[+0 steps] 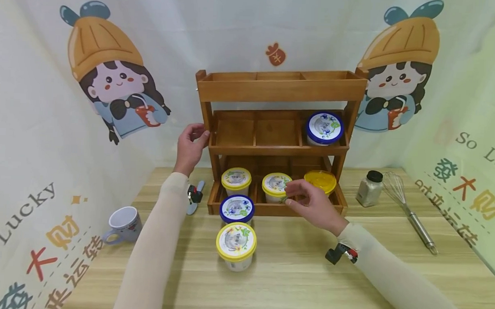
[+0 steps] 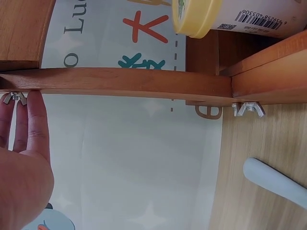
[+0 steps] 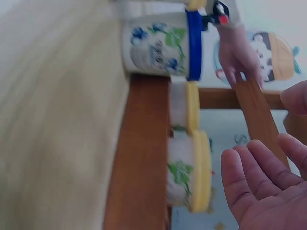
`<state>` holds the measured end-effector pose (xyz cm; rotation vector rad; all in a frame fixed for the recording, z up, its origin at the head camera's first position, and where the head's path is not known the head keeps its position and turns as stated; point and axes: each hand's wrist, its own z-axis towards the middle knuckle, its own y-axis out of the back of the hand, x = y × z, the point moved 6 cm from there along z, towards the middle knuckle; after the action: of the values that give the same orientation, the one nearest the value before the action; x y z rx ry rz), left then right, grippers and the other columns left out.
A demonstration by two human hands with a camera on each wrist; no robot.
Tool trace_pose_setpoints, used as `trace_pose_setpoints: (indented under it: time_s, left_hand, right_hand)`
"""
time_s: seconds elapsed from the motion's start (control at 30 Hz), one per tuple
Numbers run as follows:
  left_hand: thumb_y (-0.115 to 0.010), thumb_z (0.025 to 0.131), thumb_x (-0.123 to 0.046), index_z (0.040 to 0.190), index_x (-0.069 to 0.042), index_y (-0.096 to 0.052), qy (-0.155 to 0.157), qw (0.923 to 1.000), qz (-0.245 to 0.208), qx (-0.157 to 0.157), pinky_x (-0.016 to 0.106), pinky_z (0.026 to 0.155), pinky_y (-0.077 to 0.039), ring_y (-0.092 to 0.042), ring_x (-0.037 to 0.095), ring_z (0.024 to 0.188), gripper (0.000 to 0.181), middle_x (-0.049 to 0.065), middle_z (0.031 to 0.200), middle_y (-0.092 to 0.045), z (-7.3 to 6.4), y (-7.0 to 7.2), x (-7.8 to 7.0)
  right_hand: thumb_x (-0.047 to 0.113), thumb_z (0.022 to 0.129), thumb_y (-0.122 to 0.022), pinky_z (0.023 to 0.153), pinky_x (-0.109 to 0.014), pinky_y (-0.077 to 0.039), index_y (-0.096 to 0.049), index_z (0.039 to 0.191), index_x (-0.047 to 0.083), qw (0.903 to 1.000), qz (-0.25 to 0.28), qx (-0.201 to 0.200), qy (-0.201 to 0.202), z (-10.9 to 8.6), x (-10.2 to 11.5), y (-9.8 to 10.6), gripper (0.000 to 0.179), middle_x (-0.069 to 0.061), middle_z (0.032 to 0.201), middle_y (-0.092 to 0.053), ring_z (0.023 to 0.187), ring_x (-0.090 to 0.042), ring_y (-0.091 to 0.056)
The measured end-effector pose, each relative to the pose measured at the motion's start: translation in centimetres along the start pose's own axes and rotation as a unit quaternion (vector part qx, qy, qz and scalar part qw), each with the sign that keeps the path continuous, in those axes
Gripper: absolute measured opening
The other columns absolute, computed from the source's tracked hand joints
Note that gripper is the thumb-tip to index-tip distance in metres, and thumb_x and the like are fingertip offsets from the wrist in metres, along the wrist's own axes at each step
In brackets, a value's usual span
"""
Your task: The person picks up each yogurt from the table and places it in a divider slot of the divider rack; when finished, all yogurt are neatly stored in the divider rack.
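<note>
My left hand [image 1: 192,145] touches the left upright of a brown wooden rack [image 1: 280,91]. Its fingertips meet the wood beside a wing nut [image 2: 16,97]. With fingers relaxed and nothing between them, my right hand [image 1: 313,203] hovers in front of the bottom tier, near a yellow-lidded tub [image 1: 276,183]. In the right wrist view its fingers [image 3: 261,177] look apart from the tubs. Another yellow-lidded tub [image 1: 236,177] sits at bottom left, and an amber-lidded tub [image 1: 321,179] at bottom right, partly hidden. The middle tier's right compartment holds a blue-lidded tub [image 1: 324,127].
A blue-lidded tub [image 1: 237,208] and a yellow-lidded tub [image 1: 236,245] stand before the rack. Left of it are a mug [image 1: 125,223] and a pale spatula-like tool [image 1: 193,205]. A black-capped jar [image 1: 370,189] and a whisk [image 1: 409,214] are at the right.
</note>
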<state>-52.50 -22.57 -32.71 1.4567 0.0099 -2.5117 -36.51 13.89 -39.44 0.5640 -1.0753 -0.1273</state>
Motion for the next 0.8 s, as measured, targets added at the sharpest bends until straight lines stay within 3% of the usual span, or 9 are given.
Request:
trace_pose_setpoints:
  time_s: [0.2,0.33,0.57,0.8]
  left_hand:
    - [-0.069,0.104,-0.028,0.135,-0.011,-0.064,0.007,0.9999,0.006,-0.003,0.028,0.094,-0.063,-0.064,0.022,0.124,0.036,0.011,0.132,-0.065,-0.1,0.0,-0.1]
    - [-0.068,0.105,-0.026,0.135,-0.009,-0.064,0.006,1.0000,0.001,-0.003,0.027,0.093,-0.063,-0.064,0.022,0.123,0.035,0.011,0.131,-0.065,-0.2,-0.1,-0.1]
    - [-0.068,0.105,-0.026,0.136,-0.010,-0.064,0.006,1.0000,-0.001,-0.004,0.027,0.094,-0.063,-0.064,0.022,0.124,0.035,0.012,0.133,-0.064,-0.2,-0.1,0.0]
    - [-0.068,0.105,-0.025,0.135,-0.009,-0.064,0.002,1.0000,-0.002,-0.004,0.027,0.093,-0.064,-0.065,0.021,0.123,0.034,0.011,0.131,-0.065,-0.2,-0.1,-0.2]
  right_hand:
    - [0.018,0.102,-0.072,0.101,-0.048,-0.061,-0.061,0.138,0.004,0.9995,0.004,0.033,-0.001,-0.2,0.3,-2.5,0.041,-0.020,0.133,-0.069,0.123,-0.033,-0.068]
    - [0.018,0.102,-0.072,0.103,-0.044,-0.061,-0.060,0.139,0.004,0.9983,0.005,0.057,-0.004,-0.5,0.2,-3.9,0.042,-0.019,0.135,-0.068,0.123,-0.033,-0.068]
    - [0.015,0.101,-0.072,0.092,-0.029,-0.061,-0.059,0.141,0.005,0.9935,0.010,0.113,0.015,-0.9,0.5,-6.4,0.042,-0.018,0.134,-0.068,0.122,-0.031,-0.068]
    - [0.017,0.099,-0.074,0.089,-0.030,-0.062,-0.058,0.144,0.012,0.9879,0.020,0.151,0.032,-1.4,1.9,-8.3,0.049,-0.013,0.135,-0.069,0.120,-0.026,-0.068]
